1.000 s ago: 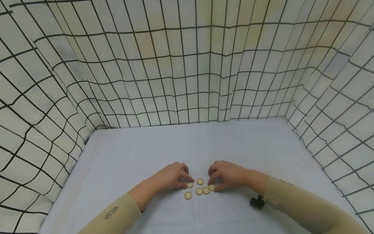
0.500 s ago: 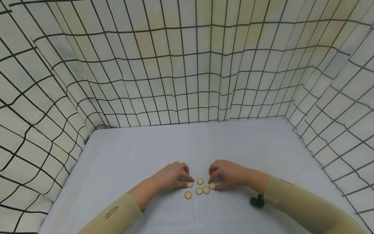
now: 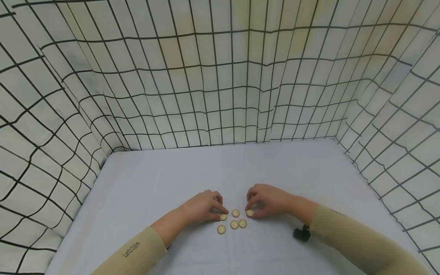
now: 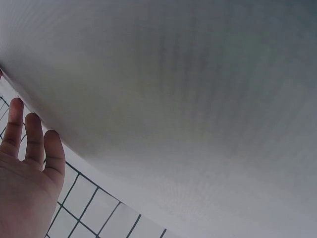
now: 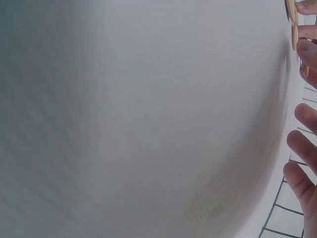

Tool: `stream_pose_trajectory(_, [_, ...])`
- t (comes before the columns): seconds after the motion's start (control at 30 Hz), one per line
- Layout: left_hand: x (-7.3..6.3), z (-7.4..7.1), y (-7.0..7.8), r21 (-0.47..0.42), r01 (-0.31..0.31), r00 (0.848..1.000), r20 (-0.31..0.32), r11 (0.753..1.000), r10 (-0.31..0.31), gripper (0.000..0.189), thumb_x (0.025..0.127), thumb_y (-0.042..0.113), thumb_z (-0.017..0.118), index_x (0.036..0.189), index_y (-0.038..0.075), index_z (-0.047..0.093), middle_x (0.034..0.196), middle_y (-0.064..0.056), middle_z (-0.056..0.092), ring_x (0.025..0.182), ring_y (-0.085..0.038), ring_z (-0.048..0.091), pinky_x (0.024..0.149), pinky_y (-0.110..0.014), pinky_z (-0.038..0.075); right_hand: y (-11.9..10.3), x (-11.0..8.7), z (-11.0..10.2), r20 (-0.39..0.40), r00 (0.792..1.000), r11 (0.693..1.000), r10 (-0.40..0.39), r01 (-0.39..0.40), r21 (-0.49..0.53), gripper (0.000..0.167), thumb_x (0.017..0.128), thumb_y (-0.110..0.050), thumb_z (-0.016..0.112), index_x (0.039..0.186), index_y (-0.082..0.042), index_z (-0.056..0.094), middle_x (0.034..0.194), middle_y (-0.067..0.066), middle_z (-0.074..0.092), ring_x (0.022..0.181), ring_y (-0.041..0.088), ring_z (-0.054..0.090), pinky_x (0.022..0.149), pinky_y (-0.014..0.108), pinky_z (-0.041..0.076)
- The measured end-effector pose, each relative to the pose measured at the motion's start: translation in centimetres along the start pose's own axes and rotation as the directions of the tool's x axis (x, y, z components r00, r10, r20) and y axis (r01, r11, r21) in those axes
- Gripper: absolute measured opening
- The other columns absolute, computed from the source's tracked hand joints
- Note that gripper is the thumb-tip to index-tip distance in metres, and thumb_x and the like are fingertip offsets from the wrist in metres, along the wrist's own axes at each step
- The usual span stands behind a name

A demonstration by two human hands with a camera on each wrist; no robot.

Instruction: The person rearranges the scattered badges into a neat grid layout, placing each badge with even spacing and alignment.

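Several round beige buttons lie in a small group on the white cloth in the head view. My left hand (image 3: 203, 207) is at the group's left side and pinches one button (image 3: 223, 217) between thumb and index finger. On the right side, my right hand (image 3: 269, 200) grips another button (image 3: 249, 213) by its edges, thumb and index finger around it. Between the hands lie a single button (image 3: 235, 213) and, nearer to me, two touching buttons (image 3: 238, 224). One more button (image 3: 221, 229) sits below the left fingertips. The left wrist view shows loosely bent fingers (image 4: 33, 141) but no button.
White cloth (image 3: 165, 172) covers the table. White walls with a black grid (image 3: 220, 91) enclose its back and both sides. A small black device (image 3: 302, 233) is under the right wrist, beside the beige sleeve (image 3: 361, 238).
My right hand has moved slightly away from me, taking its button up from beside the touching pair to level with the upper button. My left hand stays in place.
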State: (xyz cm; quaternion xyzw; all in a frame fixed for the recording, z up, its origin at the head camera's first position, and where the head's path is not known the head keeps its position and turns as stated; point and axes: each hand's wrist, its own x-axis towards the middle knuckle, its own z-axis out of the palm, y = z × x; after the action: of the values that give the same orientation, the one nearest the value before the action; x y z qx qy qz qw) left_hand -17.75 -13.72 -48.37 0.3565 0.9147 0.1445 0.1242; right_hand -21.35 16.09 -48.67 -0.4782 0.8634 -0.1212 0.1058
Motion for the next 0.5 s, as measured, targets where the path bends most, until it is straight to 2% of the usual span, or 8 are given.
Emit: stream_pose_trajectory(0.5, [0.11, -0.1, 0.14, -0.012, 0.021, 1.0, 0.008, 1.0, -0.021, 0.03, 0.084, 0.036, 0.079, 0.114, 0.038, 0.075, 0.112, 0.015, 0.055, 0.093, -0.007, 0.045, 0.081, -0.025, 0.042, 0.74, 0.92, -1.0, -0.038, 0.996, 0.996, 0.08, -0.079, 0.04, 0.023, 0.084, -0.04, 0.078, 0.106, -0.035, 0.076, 0.109, -0.011, 0.058, 0.1, 0.008, 0.051, 0.09, 0.031, 0.046])
